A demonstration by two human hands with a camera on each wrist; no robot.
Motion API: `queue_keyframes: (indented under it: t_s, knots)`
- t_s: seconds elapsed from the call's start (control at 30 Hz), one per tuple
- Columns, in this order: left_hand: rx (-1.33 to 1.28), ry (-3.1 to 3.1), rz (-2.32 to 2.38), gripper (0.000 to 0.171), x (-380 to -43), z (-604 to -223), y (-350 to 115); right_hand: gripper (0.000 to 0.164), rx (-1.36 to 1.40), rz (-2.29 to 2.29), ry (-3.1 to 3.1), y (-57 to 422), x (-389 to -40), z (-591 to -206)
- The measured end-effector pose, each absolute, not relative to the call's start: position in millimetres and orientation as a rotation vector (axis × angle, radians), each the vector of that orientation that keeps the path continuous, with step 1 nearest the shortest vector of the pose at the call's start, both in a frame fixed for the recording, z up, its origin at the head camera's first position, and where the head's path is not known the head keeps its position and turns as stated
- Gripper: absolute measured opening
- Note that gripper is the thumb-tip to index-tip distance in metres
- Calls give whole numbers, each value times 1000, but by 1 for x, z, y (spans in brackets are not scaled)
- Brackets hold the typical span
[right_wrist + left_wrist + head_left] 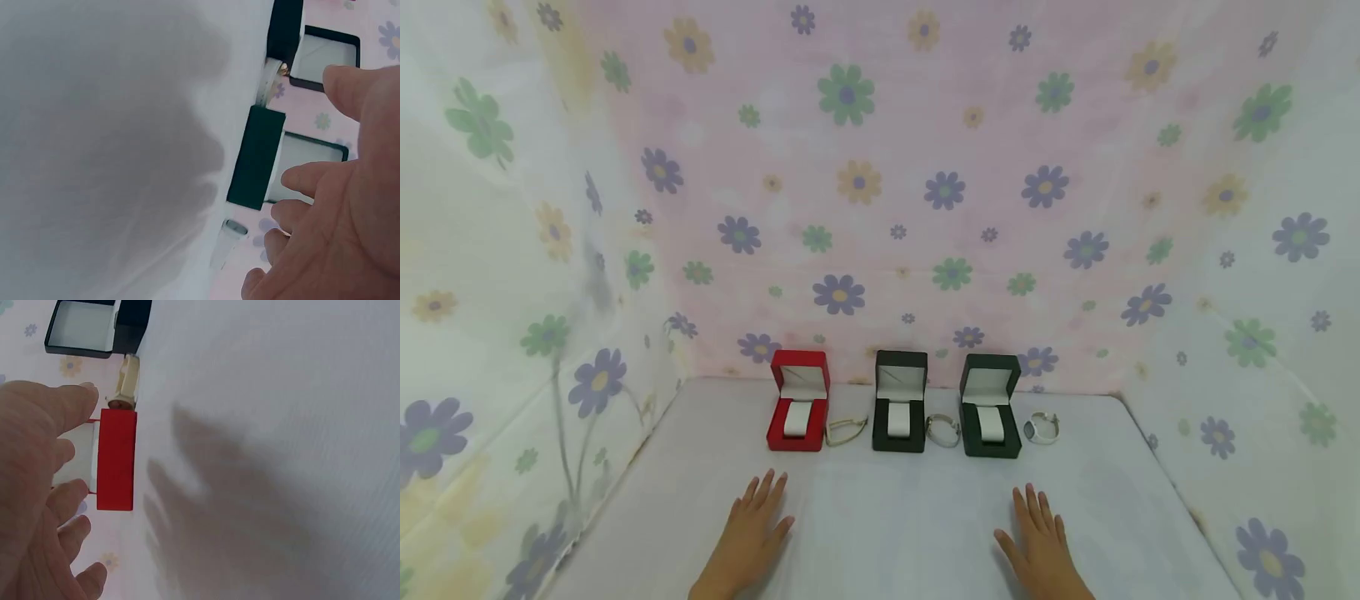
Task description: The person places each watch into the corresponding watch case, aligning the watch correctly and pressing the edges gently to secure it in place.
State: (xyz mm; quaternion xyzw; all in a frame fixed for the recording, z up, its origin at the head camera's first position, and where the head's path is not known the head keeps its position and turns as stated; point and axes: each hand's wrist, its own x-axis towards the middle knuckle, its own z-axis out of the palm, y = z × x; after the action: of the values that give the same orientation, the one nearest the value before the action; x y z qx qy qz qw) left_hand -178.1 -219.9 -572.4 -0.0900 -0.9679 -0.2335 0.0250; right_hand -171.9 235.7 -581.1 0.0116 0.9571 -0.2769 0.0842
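three hinged boxes stand in a row toward the back of a white tabletop (880,517), lids raised: a red box (800,395) on the left, a dark green box (901,395) in the middle and another green box (988,398) on the right, each with a bare white cushion (898,420). a watch with a cream strap (129,378) lies between the red and middle boxes, a pale banded piece (269,81), seemingly a watch, lies between the two green ones, and a white watch with a dark face (1031,430) lies just beyond the right-hand box. the left hand (751,533) is back up, fingers spread, short of the red box; the right hand (1040,537) is likewise, short of the right-hand box. each grip is apart and holds nothing; whether the palms touch the tabletop is hard to tell. judging by this layout, the lids are done, while handling of the watches looks not yet begun: none is on a cushion, none is picked up. a flowered cloth (880,225) hangs behind and at both sides.
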Motion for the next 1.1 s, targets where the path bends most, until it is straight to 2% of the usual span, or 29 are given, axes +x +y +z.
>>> queue_keyframes:
  t_s: [0.4, 0.93, 1.1]
  knots:
    - [-349, -2895, -888, 64, -193, -545, -235, 72, -297, -1086, 2845, 212, -186, -552]
    - [-499, -2653, -1156, 67, -231, -497, -239, 60, -659, -1362, 2713, 159, -221, -522]
    - [-544, -2545, -1282, 63, -250, -491, -240, 55, -725, -1481, 2668, 139, -238, -519]
